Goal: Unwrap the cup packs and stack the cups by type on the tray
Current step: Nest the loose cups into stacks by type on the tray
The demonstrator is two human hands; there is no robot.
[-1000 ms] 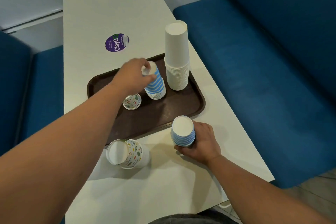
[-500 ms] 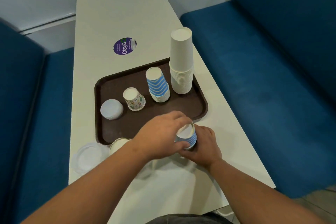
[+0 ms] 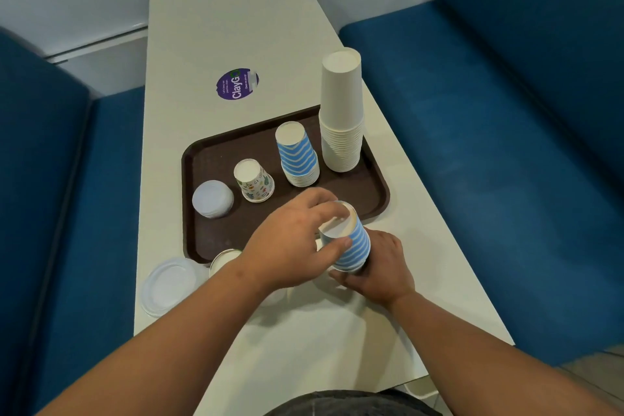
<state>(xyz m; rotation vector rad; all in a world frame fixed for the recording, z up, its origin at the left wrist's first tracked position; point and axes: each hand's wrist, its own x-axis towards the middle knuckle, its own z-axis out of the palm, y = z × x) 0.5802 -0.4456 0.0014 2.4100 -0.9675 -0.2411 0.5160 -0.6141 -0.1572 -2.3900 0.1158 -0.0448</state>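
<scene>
On the brown tray (image 3: pixel 216 152) stand, upside down, a tall white cup stack (image 3: pixel 341 111), a blue-striped cup stack (image 3: pixel 297 159), a small patterned cup (image 3: pixel 254 181) and a pale lid pile (image 3: pixel 212 198). In front of the tray, my right hand (image 3: pixel 378 263) holds the base of a short blue-striped cup stack (image 3: pixel 354 246). My left hand (image 3: pixel 290 243) grips the top cup of that stack, which sits tilted. Behind my left wrist a patterned cup pack (image 3: pixel 224 257) lies mostly hidden.
A clear plastic lid pile (image 3: pixel 169 284) lies near the table's left edge. A purple sticker (image 3: pixel 237 84) marks the white table (image 3: pixel 236 10) beyond the tray. Blue bench seats (image 3: pixel 472 132) flank the table on both sides.
My left hand left the striped stack on the tray and came back to the stack in my right hand. It now grips the top cup, which has tilted.
</scene>
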